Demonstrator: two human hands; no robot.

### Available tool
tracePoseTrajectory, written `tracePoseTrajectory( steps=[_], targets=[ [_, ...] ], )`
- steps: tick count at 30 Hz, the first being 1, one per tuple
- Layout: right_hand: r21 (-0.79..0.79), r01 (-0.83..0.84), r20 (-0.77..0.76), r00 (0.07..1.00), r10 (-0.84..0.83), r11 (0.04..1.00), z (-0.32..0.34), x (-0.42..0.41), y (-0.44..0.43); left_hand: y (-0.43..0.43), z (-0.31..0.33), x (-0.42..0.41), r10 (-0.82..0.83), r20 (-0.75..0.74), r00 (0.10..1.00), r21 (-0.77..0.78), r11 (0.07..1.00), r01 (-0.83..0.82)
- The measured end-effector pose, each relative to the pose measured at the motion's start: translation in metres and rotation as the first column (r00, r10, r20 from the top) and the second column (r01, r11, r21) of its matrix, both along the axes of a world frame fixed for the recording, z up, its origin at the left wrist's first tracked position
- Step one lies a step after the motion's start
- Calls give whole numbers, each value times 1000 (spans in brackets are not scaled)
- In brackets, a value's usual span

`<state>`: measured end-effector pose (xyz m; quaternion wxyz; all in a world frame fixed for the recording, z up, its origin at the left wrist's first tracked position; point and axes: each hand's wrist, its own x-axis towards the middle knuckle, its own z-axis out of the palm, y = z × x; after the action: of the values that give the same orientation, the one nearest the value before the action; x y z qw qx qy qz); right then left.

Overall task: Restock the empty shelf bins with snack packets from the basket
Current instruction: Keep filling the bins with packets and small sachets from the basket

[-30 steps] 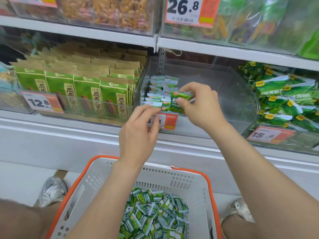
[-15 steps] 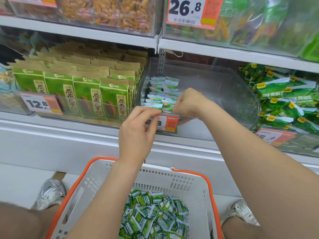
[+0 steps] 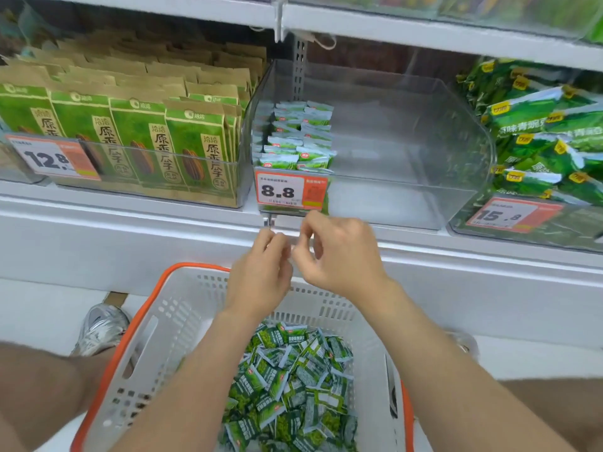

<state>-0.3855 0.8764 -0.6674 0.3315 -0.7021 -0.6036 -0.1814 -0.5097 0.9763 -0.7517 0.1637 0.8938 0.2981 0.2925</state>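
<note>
A clear shelf bin [image 3: 408, 151] holds two short rows of small green snack packets [image 3: 297, 138] at its left side; the rest of it is bare. Below, a white basket with an orange rim [image 3: 169, 324] carries a heap of the same green packets [image 3: 293, 389]. My left hand [image 3: 261, 275] and my right hand [image 3: 339, 252] hover side by side over the basket's far rim, below the bin's 8.8 price tag [image 3: 290, 190]. Both have loosely curled fingers and hold nothing.
Left of the bin stands a bin of tall green and brown paper bags [image 3: 130, 135] with a 12.8 tag. To the right is a bin of larger green bags [image 3: 538, 141] tagged 15.8. My shoes [image 3: 101, 327] flank the basket on the floor.
My right hand left its green packet in the bin's rows. Both hands have come down and out of the bin to just above the basket. The camera has tilted down.
</note>
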Motion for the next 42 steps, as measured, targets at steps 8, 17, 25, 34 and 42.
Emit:
tracePoseTrajectory(
  steps=[8,17,25,34,42],
  targets=[
    [-859,-64,-60,998,24,507,-110,-12,-38,-19,-116,-41,-320,-736,596,-442,895,-65],
    [-983,-81,-59,990,130,165,-154,-40,-40,-28,-159,-60,-453,-812,369,-527,840,-128],
    [-991,-106,-93,985,147,85,-159,-52,-38,-27,-166,-68,-389,-846,364,-459,879,-128],
    [-984,-143,-144,989,-8,107,-161,-40,-39,-10,-145,-65,-459,-622,635,-665,738,-118],
    [-674,-415,-692,644,-326,611,-134,-8,-34,4,-54,-29,-344,-74,936,-947,318,42]
  ],
)
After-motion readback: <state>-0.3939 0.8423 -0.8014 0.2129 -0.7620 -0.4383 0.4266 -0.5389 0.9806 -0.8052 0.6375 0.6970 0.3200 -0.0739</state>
